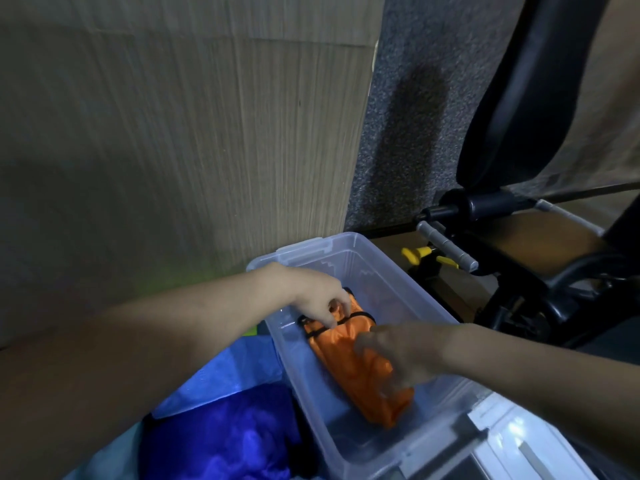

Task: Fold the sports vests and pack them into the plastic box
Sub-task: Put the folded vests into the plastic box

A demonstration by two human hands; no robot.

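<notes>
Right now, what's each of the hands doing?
Left hand: fingers curled, pinching the orange vest inside the plastic box.
Right hand: on the vest, blurred; grip cannot be told.

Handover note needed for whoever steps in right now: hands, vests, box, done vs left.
Left hand: inside the plastic box, fingers curled on the black-trimmed far end of the folded orange vest.
Right hand: blurred, over the near end of the same vest; grip not clear.
Orange vest lies folded on the box floor, along its left side.
Blue vest lies crumpled outside the box, to its left, on a lighter blue cloth.
Done: orange vest folded and in the box.
Left: let go of the orange one, fold the blue vest, pack it in.
</notes>
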